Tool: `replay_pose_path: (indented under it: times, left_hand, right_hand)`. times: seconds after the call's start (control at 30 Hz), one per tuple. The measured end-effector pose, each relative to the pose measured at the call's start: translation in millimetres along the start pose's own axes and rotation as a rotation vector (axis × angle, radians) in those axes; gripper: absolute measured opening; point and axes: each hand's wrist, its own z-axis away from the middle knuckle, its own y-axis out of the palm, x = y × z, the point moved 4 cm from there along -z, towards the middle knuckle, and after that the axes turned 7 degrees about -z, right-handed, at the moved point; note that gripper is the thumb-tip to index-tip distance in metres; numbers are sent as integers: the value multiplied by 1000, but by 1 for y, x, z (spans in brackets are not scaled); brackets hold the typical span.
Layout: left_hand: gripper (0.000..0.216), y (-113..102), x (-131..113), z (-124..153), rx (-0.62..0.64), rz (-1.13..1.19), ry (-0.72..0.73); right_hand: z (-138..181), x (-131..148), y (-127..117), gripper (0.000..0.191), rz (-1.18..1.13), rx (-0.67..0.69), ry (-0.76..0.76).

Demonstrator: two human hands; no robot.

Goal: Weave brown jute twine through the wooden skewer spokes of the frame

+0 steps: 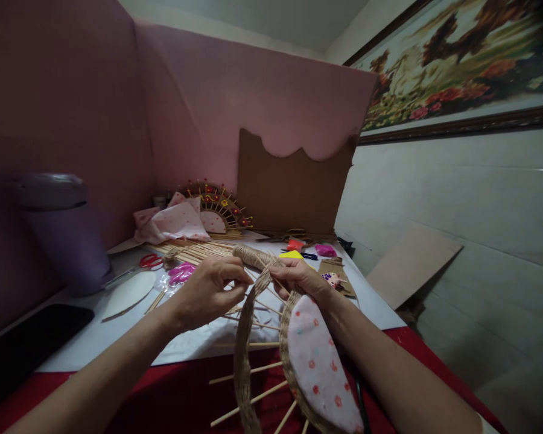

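Observation:
A half-round, fan-shaped craft piece (314,361) hangs over the near table edge. Its flat part is pale fabric with red dots, rimmed with twine. Thin wooden sticks (266,367) spread from that rim and pass through an outer curved band of twine (243,355). My right hand (298,277) grips the piece at its far end, where band and sticks meet. Close to the band there, my left hand (217,289) is closed in a pinch; what its fingertips hold is too small to make out. Behind the hands lies a twine roll (248,256).
A similar decorated fan (221,202) and dotted cloth (178,220) stand at the back before brown cardboard (294,187). Left are a purple tumbler (70,241), red-handled scissors (150,261) and a black phone-like slab (49,328). Loose sticks (194,248) lie mid-table; colourful packets (326,249) lie right.

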Motion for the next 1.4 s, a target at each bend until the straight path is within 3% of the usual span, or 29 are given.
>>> replay_pose_path:
  times: [0.33,0.5,0.73,0.87,1.07,1.4]
  left_hand:
    - [27,5,20,-4,129,355,-238]
    - [39,11,31,-1,134,571,-417]
    - [47,20,32,0,160,755,-417]
    - [40,15,33,0,116,701,-424]
    - [13,3,38,-1,3,684,-463]
    - [15,3,47,-1,-161,667,-473]
  right_hand:
    - [1,4,2,21,-23,-37,-38]
    - [0,6,3,21,-34,53,-93]
    - [-6,2,-5,24,-28,85,-89]
    - [-5,3,-5,24,-7,55,-88]
    - [-4,3,-2,23,-10,0,-49]
    - [-2,3,1,22,-6,56,-92]
